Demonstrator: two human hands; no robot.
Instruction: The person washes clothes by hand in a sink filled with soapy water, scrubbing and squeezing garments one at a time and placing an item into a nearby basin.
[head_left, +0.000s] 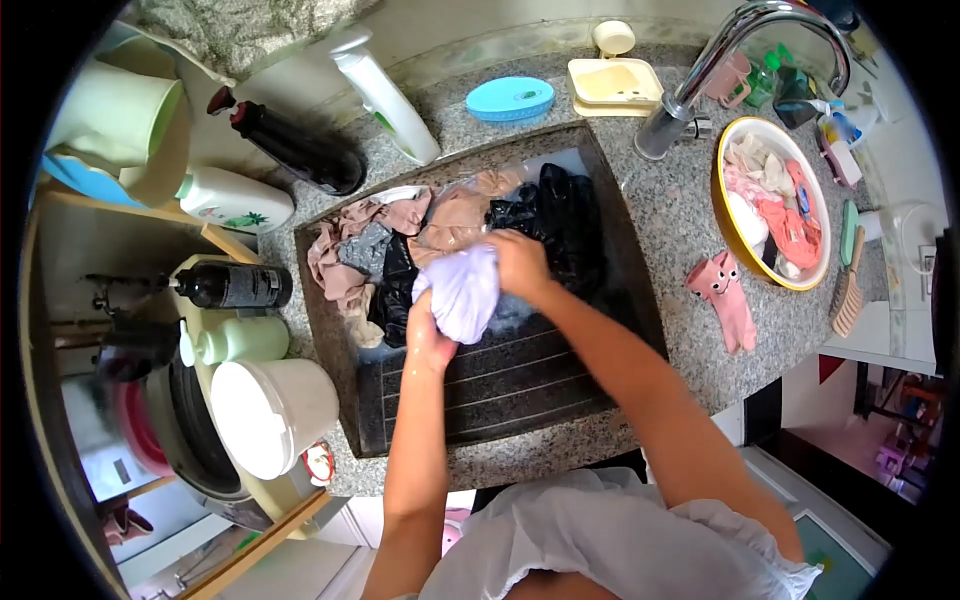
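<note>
Over the dark sink (480,400), a bunched lavender cloth (460,292) is held between both hands. My left hand (428,335) is wrapped round its lower left side. At its upper right, my right hand (518,264) grips it with closed fingers. Behind the hands, wet clothes lie in the sink: black items (572,215), a peach-brown piece (453,215), a grey piece (366,248) and dusty pink cloth (335,262). Some sudsy water shows around them. The ridged slope of the sink is nearest to me.
A yellow-rimmed basin (735,235) of clothes and a pink sock (727,303) are on the right counter (670,200), near the curved faucet (690,90). Bottles (300,150) and a white bucket (262,415) stand at the left. A blue soap box (510,98) is behind.
</note>
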